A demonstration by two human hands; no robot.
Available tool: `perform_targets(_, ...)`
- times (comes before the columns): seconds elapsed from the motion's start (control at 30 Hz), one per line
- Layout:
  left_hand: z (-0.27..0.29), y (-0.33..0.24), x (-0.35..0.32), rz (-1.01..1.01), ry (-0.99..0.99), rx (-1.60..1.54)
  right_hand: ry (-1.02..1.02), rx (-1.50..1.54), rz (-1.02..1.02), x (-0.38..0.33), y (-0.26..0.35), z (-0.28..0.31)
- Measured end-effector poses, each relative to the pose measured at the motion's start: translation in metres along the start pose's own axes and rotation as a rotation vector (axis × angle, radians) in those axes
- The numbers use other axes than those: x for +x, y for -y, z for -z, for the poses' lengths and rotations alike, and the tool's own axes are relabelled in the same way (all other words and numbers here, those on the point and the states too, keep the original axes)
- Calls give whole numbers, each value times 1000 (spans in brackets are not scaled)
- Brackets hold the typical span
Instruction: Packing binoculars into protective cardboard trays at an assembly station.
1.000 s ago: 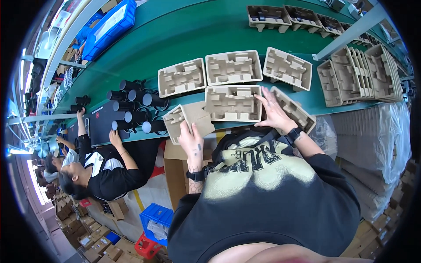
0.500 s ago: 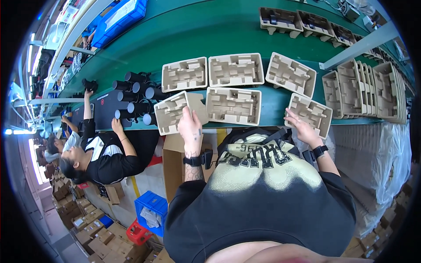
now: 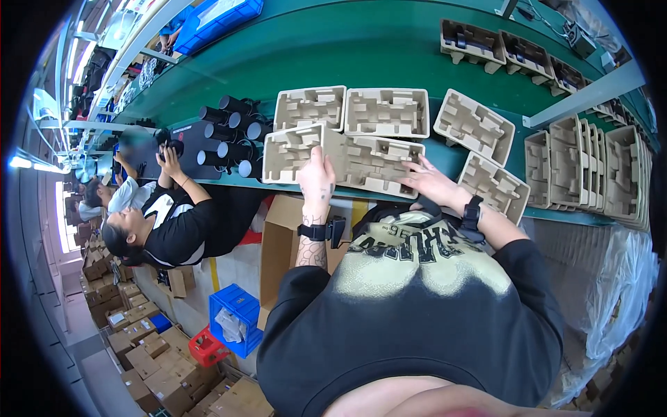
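My left hand (image 3: 317,175) is closed on the right edge of a beige moulded-pulp tray (image 3: 286,158), which sits tilted at the front left of the row. Part of another pulp piece shows behind that hand. My right hand (image 3: 432,182) reaches over the right end of the middle front tray (image 3: 375,161), fingers spread and touching its rim; the thumb is hard to see. Behind these stand two more trays, a left one (image 3: 309,108) and a middle one (image 3: 387,112). A turned tray (image 3: 476,125) and a front right tray (image 3: 495,184) lie beyond my right hand.
Black cylinders (image 3: 233,132) cluster left of the trays. Beside them a co-worker (image 3: 170,219) handles a dark object. Nested trays (image 3: 577,163) stand at the right, below a metal post (image 3: 590,94). Filled trays (image 3: 472,45) line the far side. An open carton (image 3: 281,226) is below the bench edge.
My right hand has moved left from the front right tray to the middle front tray, which now sits slightly skewed. My left hand keeps its tray. The co-worker has drawn a dark object closer.
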State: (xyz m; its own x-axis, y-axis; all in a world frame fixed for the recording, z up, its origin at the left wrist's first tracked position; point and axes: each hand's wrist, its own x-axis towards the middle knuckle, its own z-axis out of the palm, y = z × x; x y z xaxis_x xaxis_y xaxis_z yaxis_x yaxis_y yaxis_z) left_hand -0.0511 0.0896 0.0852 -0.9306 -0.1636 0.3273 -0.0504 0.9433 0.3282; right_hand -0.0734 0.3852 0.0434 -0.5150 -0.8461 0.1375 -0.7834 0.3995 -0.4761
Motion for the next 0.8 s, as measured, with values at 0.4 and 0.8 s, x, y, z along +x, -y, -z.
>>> perform_targets(0.4, -57, 0, -38, 54, 130, 49, 159, 77, -130, -63, -28, 19)
perform_targets(0.8, -77, -13, -31, 36, 421, 88, 174, -8, -21, -36, -39, 26)
